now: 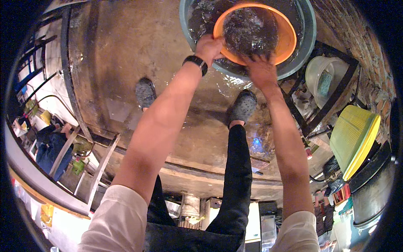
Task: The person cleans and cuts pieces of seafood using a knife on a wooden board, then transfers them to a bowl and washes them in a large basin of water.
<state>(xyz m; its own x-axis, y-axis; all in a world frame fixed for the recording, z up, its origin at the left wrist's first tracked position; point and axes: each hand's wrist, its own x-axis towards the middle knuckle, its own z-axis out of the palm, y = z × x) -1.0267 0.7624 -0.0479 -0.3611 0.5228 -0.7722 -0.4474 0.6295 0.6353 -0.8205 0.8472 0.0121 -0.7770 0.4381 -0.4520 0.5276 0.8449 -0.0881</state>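
An orange plastic basin (288, 44) tilts inside a larger blue-green tub (310, 34) at the top of the view. Dark, wet, glinting contents (248, 31), too blurred to identify, fill much of the basin. My left hand (209, 48), below a black wristband, grips the basin's left rim. Over the near rim lies my right hand (261, 71), fingers blurred and reaching toward the dark contents; whether they grip the rim is unclear. Dark liquid with shiny highlights surrounds the basin in the tub.
My feet in dark perforated clogs (244, 105) stand on a wet concrete floor (126, 47). On the right are a dark metal frame (338, 91), a translucent container (315, 75), yellow-green baskets (352, 138) and a brick wall (371, 47). Other people are partly visible at both lower sides.
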